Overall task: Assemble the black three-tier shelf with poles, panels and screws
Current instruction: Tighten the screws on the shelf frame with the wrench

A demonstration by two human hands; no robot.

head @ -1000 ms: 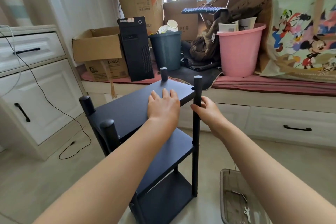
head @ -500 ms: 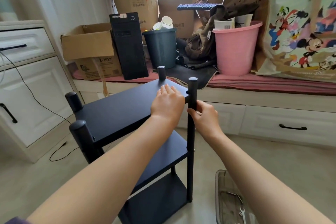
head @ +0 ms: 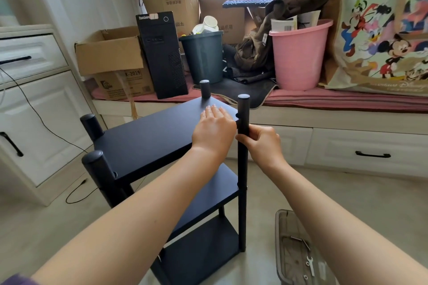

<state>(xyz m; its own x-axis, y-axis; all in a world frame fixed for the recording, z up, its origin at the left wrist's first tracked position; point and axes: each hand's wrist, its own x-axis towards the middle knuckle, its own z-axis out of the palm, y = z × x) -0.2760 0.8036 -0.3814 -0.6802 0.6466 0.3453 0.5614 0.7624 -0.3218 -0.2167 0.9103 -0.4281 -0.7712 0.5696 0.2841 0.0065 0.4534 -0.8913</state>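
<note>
Floor [head: 347,192]: one shelf [head: 148,141], three panels, four poles, two hands.

I've got the shelf [head: 162,141] standing on the floor in front of the window bench [head: 324,102], left hand [head: 214,128] flat on its top panel [head: 150,136], right hand [head: 261,143] just beside it, round the near right pole [head: 242,169]. A tray [head: 281,238] lies on the floor to the right, a wrench [head: 309,264] in it; on the bench behind, a computer tower [head: 162,55] stands left of two bins [head: 202,55].
</note>
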